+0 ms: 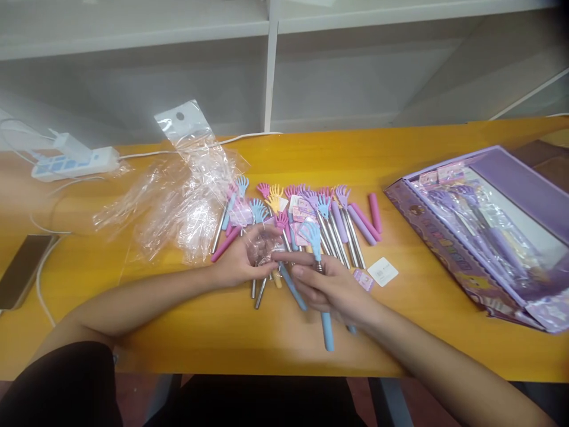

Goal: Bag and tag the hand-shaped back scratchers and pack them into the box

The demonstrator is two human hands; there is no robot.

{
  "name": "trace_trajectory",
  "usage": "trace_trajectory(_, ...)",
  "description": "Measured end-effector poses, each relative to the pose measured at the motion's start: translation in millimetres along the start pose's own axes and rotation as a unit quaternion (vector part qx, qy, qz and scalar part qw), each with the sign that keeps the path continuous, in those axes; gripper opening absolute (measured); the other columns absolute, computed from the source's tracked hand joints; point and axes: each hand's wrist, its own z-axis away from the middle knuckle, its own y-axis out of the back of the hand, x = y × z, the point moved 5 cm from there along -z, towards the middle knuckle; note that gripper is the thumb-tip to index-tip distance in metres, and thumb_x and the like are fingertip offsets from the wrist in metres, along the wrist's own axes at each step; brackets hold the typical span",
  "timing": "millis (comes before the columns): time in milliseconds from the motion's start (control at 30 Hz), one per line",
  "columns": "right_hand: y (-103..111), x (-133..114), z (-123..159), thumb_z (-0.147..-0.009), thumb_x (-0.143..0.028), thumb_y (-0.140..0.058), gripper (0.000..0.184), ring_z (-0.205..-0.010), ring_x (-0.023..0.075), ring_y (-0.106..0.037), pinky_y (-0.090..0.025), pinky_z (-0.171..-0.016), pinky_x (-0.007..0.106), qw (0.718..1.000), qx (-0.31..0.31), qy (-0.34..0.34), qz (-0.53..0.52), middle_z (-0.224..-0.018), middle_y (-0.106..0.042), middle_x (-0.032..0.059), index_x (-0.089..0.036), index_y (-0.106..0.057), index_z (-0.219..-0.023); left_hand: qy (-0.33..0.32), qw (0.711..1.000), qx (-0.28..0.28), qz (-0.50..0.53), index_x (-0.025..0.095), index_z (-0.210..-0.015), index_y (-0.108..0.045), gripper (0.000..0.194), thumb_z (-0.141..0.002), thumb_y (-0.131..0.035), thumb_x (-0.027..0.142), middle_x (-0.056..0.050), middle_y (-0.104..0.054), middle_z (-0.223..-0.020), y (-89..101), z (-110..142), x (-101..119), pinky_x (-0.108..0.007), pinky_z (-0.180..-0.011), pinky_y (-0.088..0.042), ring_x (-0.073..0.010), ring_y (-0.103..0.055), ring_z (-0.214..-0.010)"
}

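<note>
Blue scratcher (312, 237) partly hidden behind right fingers (309, 276)

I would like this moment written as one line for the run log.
left hand: holding clear film | right hand: holding blue scratcher | table: loose scratchers, heaped clear wrappers | right side: open purple box

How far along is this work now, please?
Looks done: the unwrapped back scratchers beside the loose clear bags. In hand: a light blue scratcher in the right hand, clear plastic at the left hand. Probably left: the wrapped scratchers in the purple box.
</note>
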Motion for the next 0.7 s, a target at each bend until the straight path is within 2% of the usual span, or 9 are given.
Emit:
trace_trajectory(100,0,2,-1,-0.091,-0.046,-0.082,0.053,-0.044,0.0024,-0.012,-0.007,-0.039,0.021,0.998,0.018,-0.004,-0.056,-0.056,-0.041,-0.0117,-0.016,-0.072,-0.133,-0.003,0.999,-0.009,-0.032,0.023,-0.129,-0.058,0.048,-0.088,-0.084,0.025,-0.007,-0.064,-0.112,-1.7,0,1,-0.031,-0.085,-0.058,-0.0189,-0.067,-0.098)
trace_trajectory(200,2,6,-3,-0.089,-0.045,-0.084,0.048,-0.044,0.0019,-0.011,-0.006,-0.039,0.021,0.996,0.044,-0.009,-0.080,-0.057,-0.042,-0.0113,-0.015,-0.075,-0.125,-0.009,0.999,-0.015,-0.047,0.022,-0.126,-0.057,0.044,-0.090,-0.082,0.024,-0.006,-0.062,-0.111,-5.2,0,3,-0.030,-0.082,-0.057,-0.0174,-0.066,-0.095)
trace_trajectory(333,4,12,-4,-0.086,-0.047,-0.086,0.049,-0.042,0.0015,-0.012,-0.006,-0.038,0.021,0.994,0.078,-0.016,-0.079,-0.056,-0.045,-0.0111,-0.015,-0.074,-0.122,-0.066,0.996,-0.012,-0.058,0.023,-0.124,-0.056,0.043,-0.090,-0.081,0.021,-0.007,-0.054,-0.121,-8.7,1,5,-0.027,-0.081,-0.056,-0.0147,-0.062,-0.095)
trace_trajectory(500,3,15,-6,-0.080,-0.055,-0.089,0.055,-0.038,0.0022,-0.020,-0.008,-0.038,0.021,0.993,0.112,-0.015,-0.031,-0.052,-0.051,-0.0101,-0.016,-0.071,-0.115,-0.137,0.981,-0.034,-0.135,0.026,-0.126,-0.054,0.056,-0.083,-0.090,0.021,-0.008,-0.052,-0.123,-12.1,1,7,-0.029,-0.083,-0.056,-0.0200,-0.060,-0.106)
trace_trajectory(700,6,16,-13,-0.080,-0.056,-0.085,0.044,-0.037,0.0062,-0.034,-0.022,-0.038,0.023,0.981,0.165,0.032,0.096,-0.051,-0.062,-0.0046,-0.017,-0.068,-0.092,-0.174,0.962,-0.070,-0.200,0.027,-0.127,-0.052,0.061,-0.082,-0.093,0.025,-0.009,-0.055,-0.125,-19.6,6,12,-0.035,-0.089,-0.058,-0.0229,-0.062,-0.112)
